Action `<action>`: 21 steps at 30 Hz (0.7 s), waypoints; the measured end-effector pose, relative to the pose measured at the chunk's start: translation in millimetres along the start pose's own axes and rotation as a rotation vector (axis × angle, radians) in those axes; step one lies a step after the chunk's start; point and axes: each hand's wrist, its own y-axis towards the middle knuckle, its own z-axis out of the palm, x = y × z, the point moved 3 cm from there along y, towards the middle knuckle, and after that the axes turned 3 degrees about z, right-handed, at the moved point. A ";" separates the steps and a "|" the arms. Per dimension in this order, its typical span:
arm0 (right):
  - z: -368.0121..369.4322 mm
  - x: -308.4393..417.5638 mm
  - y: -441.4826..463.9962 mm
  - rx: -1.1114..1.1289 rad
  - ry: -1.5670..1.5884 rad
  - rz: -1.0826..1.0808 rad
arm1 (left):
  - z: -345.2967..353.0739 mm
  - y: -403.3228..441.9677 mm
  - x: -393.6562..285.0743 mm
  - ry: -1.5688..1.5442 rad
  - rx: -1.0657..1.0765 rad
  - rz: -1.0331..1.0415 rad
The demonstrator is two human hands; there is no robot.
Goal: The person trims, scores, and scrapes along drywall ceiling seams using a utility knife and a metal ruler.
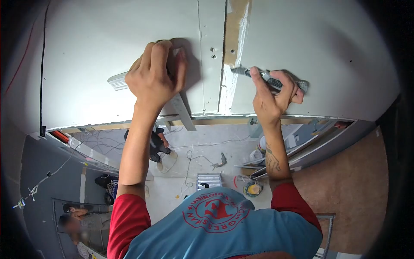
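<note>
Overhead, my left hand [155, 73] is closed around what looks like a metal square. Its pale ribbed bar [117, 81] sticks out to the left, and its flat grey blade [181, 111] slants down past the panel edge. The corner is hidden by my fingers. My right hand [276, 93] grips a grey utility knife [269, 80], with the index finger along its body. The knife's front end is at the white-smeared seam [229, 82] between two white panels [340, 64]. Brown backing [233, 34] shows in the upper seam.
Screw holes [213, 53] dot the panel left of the seam. Below are a ribbed ladder step [209, 180], a bucket [252, 188] with yellow contents and loose cables [189, 159]. One person [158, 144] is on the floor beneath; others [86, 222] are at lower left.
</note>
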 end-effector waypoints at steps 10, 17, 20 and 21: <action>-8.9 -14.8 78.2 -0.181 0.648 0.253 | -1.3 -2.6 4.0 0.008 0.004 -0.006; -29.4 0.4 29.9 0.200 0.045 -0.033 | -0.9 -1.3 -0.4 -0.011 0.004 0.013; -23.6 -0.6 18.7 0.219 0.030 -0.002 | 2.3 -2.1 -0.8 -0.012 -0.021 -0.005; -21.6 0.8 15.9 0.227 0.039 0.010 | 2.6 -2.3 -0.4 -0.019 -0.033 -0.023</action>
